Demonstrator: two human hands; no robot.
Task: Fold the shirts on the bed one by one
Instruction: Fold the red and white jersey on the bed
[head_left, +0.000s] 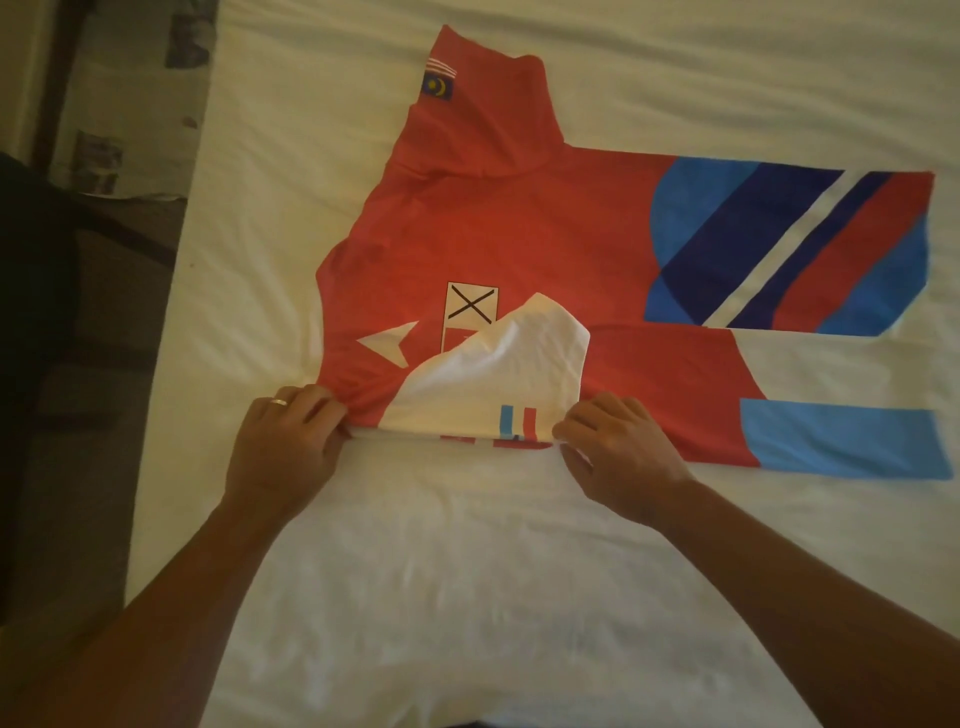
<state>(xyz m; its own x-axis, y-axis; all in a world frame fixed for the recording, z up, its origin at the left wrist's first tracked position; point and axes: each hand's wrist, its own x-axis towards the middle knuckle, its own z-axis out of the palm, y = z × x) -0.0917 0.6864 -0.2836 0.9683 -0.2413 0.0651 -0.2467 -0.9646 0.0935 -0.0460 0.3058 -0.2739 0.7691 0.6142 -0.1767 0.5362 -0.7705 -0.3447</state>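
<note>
A red shirt (519, 223) with blue, navy and white panels at its right end lies spread on the white bed (467, 571). Its far sleeve points up at the top, with a small flag patch on it. The near white sleeve (498, 374) is folded over onto the red body, covering part of a printed emblem. My left hand (283, 447), a ring on one finger, pinches the shirt's near edge at the left of that fold. At the right end of the fold, my right hand (618, 447) pinches the same near edge.
The bed's left edge (156, 364) runs down the left side, with a dark floor and a dark object (31, 364) beyond it. White sheet lies between me and the shirt, and on the far side of it.
</note>
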